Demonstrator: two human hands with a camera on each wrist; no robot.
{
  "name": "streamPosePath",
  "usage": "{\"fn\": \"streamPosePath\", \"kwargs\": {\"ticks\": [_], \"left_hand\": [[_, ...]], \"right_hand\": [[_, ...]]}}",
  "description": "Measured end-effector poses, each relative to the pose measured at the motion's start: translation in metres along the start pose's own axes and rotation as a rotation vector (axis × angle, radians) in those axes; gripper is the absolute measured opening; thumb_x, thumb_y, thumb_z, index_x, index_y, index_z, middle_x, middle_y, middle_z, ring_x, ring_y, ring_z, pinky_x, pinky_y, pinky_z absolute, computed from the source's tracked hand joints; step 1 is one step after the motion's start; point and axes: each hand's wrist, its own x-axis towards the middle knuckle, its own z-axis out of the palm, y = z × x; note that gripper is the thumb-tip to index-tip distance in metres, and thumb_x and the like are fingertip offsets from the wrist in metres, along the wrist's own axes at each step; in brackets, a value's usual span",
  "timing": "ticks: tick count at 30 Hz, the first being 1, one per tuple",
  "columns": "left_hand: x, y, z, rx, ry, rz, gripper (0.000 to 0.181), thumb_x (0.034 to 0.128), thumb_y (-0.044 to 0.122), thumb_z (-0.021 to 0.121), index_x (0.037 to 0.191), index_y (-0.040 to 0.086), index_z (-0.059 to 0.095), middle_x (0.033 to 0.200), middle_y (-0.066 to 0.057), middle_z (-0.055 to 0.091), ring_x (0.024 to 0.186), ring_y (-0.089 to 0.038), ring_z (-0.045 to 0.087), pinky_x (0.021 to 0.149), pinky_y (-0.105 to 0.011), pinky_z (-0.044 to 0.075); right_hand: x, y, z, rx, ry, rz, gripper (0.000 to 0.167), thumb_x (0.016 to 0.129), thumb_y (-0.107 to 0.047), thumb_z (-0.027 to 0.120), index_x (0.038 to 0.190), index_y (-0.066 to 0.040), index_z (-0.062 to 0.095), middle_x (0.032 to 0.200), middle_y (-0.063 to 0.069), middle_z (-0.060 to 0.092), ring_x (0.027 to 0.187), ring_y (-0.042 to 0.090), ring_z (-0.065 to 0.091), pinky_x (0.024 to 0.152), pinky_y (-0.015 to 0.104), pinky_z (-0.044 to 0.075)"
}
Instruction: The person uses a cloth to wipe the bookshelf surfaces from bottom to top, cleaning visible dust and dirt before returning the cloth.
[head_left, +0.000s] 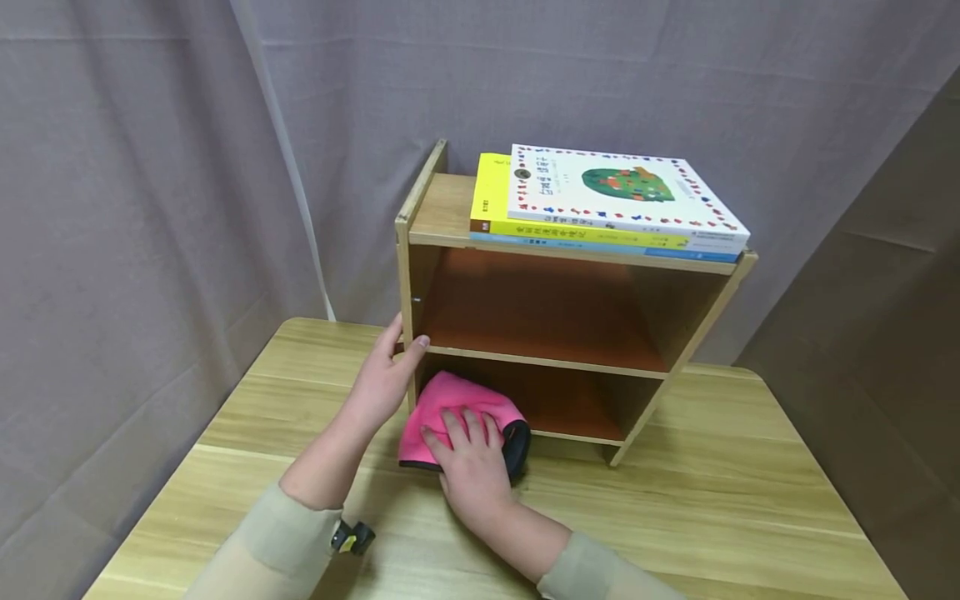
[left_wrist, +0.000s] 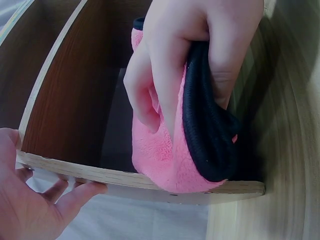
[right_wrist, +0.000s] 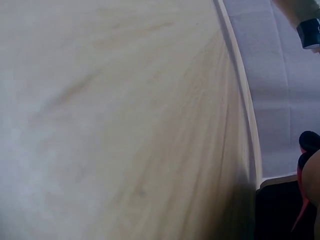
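Note:
A small wooden shelf unit (head_left: 406, 287) stands on the table, leaning a little in the head view. My left hand (head_left: 378, 385) holds its left side panel, thumb at the front edge and fingers round the outer face, as the left wrist view also shows. In my right hand (head_left: 476, 477) is a pink cloth (head_left: 438, 408) with black edging, bunched at the lower left compartment. The left wrist view shows the right fingers and thumb pinching the folded cloth (left_wrist: 155, 150) against the lower part of the side panel. Only a sliver of the right hand (right_wrist: 312, 180) appears in the right wrist view.
Several books lie stacked on the shelf's top board: a white one (head_left: 622, 187) uppermost, a yellow one (head_left: 491, 192) beneath, a blue one at the bottom. The wooden table (head_left: 720, 500) has grey curtains (head_left: 150, 208) behind it. A black device (head_left: 352, 537) sits at the left wrist.

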Motion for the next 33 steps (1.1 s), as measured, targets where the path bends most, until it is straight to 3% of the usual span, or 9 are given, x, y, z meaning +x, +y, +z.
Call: {"fn": "streamPosePath", "kwargs": {"ticks": [8,18,24,33], "left_hand": [[-0.001,-0.003,-0.001,0.014,-0.002,-0.019,0.060,0.1010,0.040,0.056,0.155,0.028,0.033,0.150,-0.009,0.039,0.126,-0.033,0.048,0.100,-0.050,0.045],[0.001,-0.004,-0.003,0.008,0.011,0.029,0.055,0.1016,0.035,0.056,0.153,0.027,0.038,0.145,-0.009,0.044,0.121,-0.035,0.050,0.096,-0.049,0.048],[0.001,-0.004,-0.004,0.011,0.014,0.020,0.055,0.1015,0.035,0.056,0.153,0.028,0.038,0.146,-0.009,0.044,0.121,-0.035,0.050,0.095,-0.049,0.048],[0.002,-0.003,-0.001,-0.014,0.002,0.027,0.055,0.1009,0.034,0.058,0.152,0.026,0.040,0.143,-0.009,0.046,0.121,-0.033,0.051,0.093,-0.047,0.050]], "right_hand": [[-0.004,0.000,-0.001,0.082,0.024,-0.005,0.064,0.066,-0.019,0.084,0.128,-0.027,0.066,0.138,0.010,0.052,0.130,0.037,0.043,0.107,0.058,0.033],[-0.009,-0.003,-0.001,0.165,0.023,-0.005,0.067,0.069,-0.013,0.080,0.132,-0.026,0.062,0.145,0.008,0.050,0.139,0.033,0.039,0.110,0.058,0.030],[-0.013,-0.009,-0.004,0.177,-0.024,-0.031,0.069,0.070,-0.011,0.078,0.134,-0.026,0.061,0.148,0.005,0.049,0.143,0.028,0.035,0.113,0.057,0.029],[-0.011,-0.008,-0.004,0.176,-0.005,-0.093,0.060,0.073,-0.011,0.073,0.130,-0.027,0.063,0.145,0.004,0.052,0.139,0.029,0.040,0.111,0.053,0.032]]}}
